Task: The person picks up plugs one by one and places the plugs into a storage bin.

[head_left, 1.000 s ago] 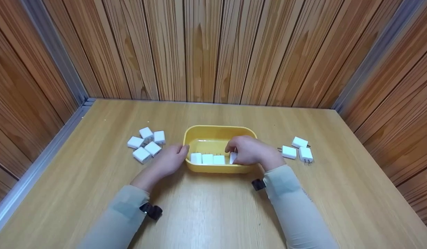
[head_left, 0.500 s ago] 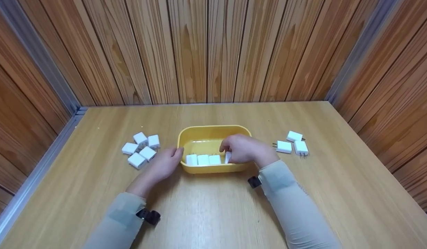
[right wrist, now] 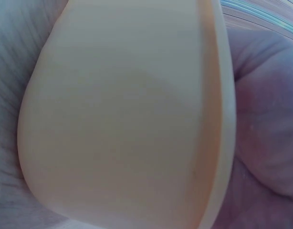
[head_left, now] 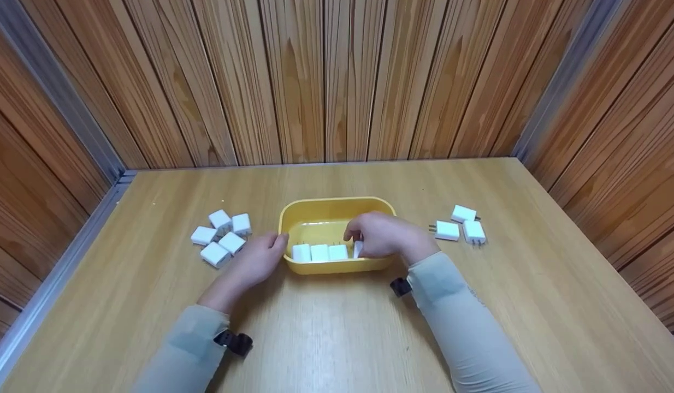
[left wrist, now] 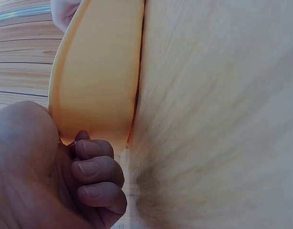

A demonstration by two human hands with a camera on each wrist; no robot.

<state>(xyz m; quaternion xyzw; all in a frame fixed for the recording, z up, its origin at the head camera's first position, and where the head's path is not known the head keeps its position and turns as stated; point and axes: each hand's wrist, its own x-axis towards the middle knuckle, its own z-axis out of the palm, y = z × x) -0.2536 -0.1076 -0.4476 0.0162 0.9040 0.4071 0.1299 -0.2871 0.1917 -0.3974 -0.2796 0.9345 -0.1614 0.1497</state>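
A yellow plastic bin [head_left: 337, 267] stands mid-table. My left hand [head_left: 256, 258] holds its left end, thumb at the rim; in the left wrist view the curled fingers [left wrist: 99, 170] lie against the outer wall. My right hand [head_left: 378, 236] reaches over the right part of the bin and pinches a white charger plug [head_left: 358, 249], mostly hidden by the hand. To its left, 3 white charger plugs [head_left: 319, 252] stand in a row along the near wall, prongs away from me. The right wrist view shows the bin's outer wall [right wrist: 118, 114] and my palm [right wrist: 266, 114]; the fingertips are hidden.
A loose cluster of several white charger plugs [head_left: 215, 254] lies on the wooden table [head_left: 326, 327] left of the bin. On the right lie 3 more plugs [head_left: 447, 231], prongs showing. Wood-plank walls [head_left: 293, 82] enclose the back and sides.
The head view has shifted slightly, so everything appears a little further left. Both hands keep their places at the bin, and the right one still holds the charger plug.
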